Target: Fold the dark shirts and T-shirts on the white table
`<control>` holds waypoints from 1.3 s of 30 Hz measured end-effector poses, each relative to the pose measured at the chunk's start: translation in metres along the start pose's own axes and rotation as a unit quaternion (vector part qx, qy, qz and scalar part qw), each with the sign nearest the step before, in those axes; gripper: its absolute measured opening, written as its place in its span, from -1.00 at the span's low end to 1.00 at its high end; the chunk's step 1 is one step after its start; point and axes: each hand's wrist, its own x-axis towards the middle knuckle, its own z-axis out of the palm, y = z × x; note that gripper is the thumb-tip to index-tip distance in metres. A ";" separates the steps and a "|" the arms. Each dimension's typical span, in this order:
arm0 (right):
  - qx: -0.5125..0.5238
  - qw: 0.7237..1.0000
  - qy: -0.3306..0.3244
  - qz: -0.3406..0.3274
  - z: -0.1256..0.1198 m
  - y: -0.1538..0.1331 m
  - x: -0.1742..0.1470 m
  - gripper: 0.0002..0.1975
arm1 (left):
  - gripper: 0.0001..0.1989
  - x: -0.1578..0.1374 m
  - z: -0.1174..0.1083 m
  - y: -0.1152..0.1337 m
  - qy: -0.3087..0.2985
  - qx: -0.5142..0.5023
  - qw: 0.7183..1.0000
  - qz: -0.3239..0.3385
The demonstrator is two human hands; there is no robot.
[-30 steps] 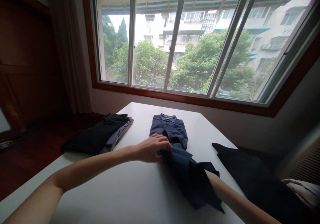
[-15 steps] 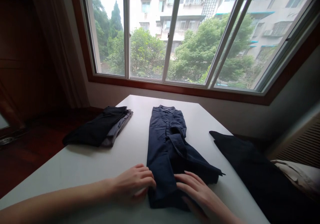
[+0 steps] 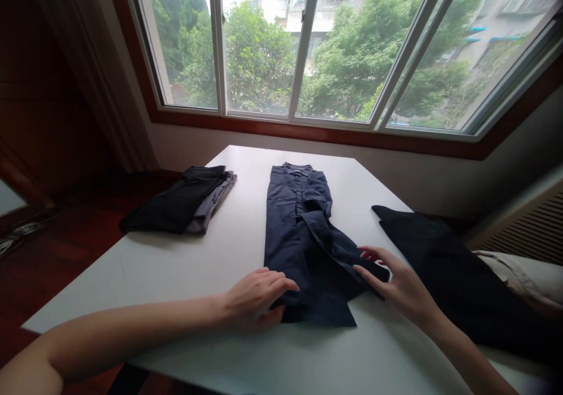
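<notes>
A dark navy collared shirt (image 3: 285, 230) lies lengthwise on the white table, its collar toward the window and its sides folded inward. One sleeve (image 3: 352, 257) slants out to the right, lying over the shirt's lower part. My left hand (image 3: 259, 295) rests at the lower left edge of the shirt, fingers stretched over the cloth and thumb apart below them. At the sleeve's end is my right hand (image 3: 393, 277), its thumb and fingers spread on either side of the cloth. Whether its fingertips press on the fabric I cannot tell.
Folded black and grey clothes (image 3: 176, 204) are stacked at the table's left edge. A black garment (image 3: 440, 266) hangs over the right edge, near a pale cloth (image 3: 519, 277). The white table (image 3: 176, 283) reaches toward a wide window (image 3: 303, 49).
My right hand has moved right and away from me, from the shirt's lower part to the sleeve end. The lower hem now spreads further right. My view has tilted down.
</notes>
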 end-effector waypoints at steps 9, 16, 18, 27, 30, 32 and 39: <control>0.016 0.986 -0.169 -0.009 -0.012 -0.020 -0.010 -0.38 | -0.57 -0.005 -0.002 0.002 0.135 -0.051 0.989 0.032; 0.231 0.916 -0.316 0.085 -0.026 -0.054 -0.015 -0.47 | -0.64 -0.008 -0.005 0.002 0.223 -0.060 0.972 0.046; 0.283 0.882 -0.365 0.093 -0.029 -0.063 -0.016 -0.48 | -0.66 -0.009 -0.006 0.002 0.244 -0.050 0.967 0.054; 0.045 0.997 -0.056 0.041 -0.009 -0.013 -0.009 -0.50 | -0.58 -0.008 -0.010 -0.008 0.195 -0.060 0.975 0.093; 0.034 0.993 -0.060 0.096 -0.004 0.009 -0.010 -0.38 | -0.60 -0.006 -0.011 -0.010 0.164 -0.056 0.981 0.092; 0.070 0.986 -0.090 0.121 -0.004 0.012 -0.012 -0.36 | -0.65 -0.005 -0.011 -0.009 0.142 -0.038 0.985 0.091; 0.261 0.944 -0.117 0.168 -0.013 -0.010 -0.008 -0.37 | -0.85 0.001 -0.008 -0.001 0.115 0.026 0.987 0.113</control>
